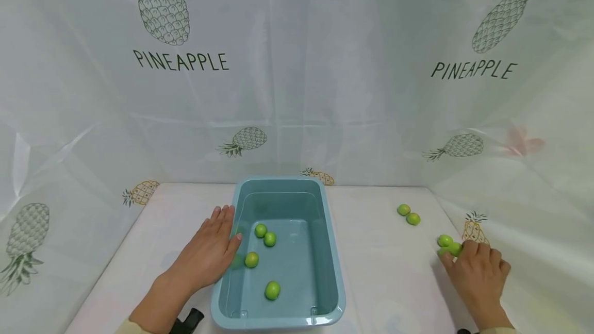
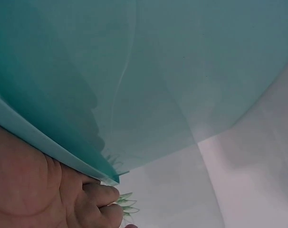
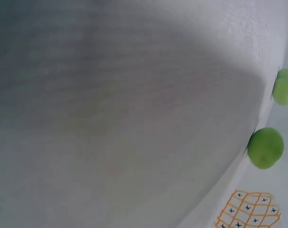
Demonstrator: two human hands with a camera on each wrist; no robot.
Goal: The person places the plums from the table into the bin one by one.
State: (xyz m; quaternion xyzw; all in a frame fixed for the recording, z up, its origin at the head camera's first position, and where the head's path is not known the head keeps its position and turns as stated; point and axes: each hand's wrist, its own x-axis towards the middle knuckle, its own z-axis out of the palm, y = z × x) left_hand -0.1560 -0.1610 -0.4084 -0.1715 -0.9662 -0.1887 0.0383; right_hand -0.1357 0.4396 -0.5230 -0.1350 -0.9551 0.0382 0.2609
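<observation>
My left hand (image 1: 209, 249) lies with straight fingers along the left rim of a blue plastic basin (image 1: 335, 272), its palm against the outside wall in the left wrist view. Several small limes (image 1: 272, 290) lie on the basin's floor. Far to the right, my right hand (image 1: 480, 274) reaches down to a small cluster of limes (image 1: 445, 240), thumb and curled fingers pinching one lime (image 1: 456, 249). Most of this hand is out of the right wrist view, where green limes (image 3: 266, 147) show at the right edge.
Two more limes (image 1: 408, 214) lie on the white tablecloth (image 1: 376, 272) between the basin and the right hand. A pale curtain (image 1: 325, 92) printed with pineapples hangs behind and along both sides of the table.
</observation>
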